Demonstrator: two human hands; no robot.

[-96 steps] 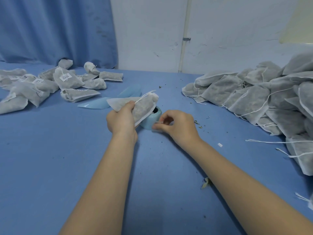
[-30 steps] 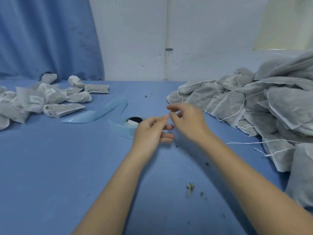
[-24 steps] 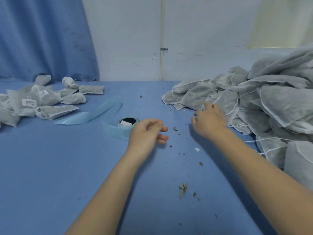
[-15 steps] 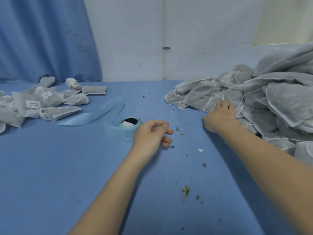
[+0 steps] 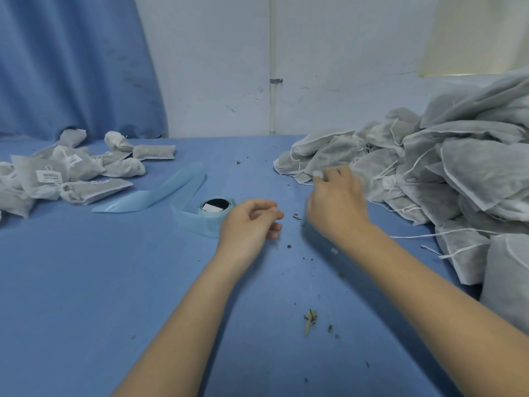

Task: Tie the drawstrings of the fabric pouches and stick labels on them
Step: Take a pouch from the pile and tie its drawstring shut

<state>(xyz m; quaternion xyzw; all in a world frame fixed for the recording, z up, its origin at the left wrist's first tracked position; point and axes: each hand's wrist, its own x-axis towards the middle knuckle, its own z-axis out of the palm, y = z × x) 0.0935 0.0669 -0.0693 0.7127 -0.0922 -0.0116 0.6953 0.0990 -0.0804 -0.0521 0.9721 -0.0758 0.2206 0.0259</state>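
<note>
Crumbs lie on the blue surface nearest the viewer. Beyond them, the left hand rests with its grip loosely curled, holding nothing; the label roll sits just left of it. The right hand is blurred, so its grip cannot be told. Untied pouches are heaped just beyond and right of it. Labelled pouches lie far left.

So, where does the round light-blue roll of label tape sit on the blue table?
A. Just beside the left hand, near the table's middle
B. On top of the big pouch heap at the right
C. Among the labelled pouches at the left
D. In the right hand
A: the round light-blue roll of label tape stands on the blue table right next to the left hand, apart from both pouch groups.
</note>
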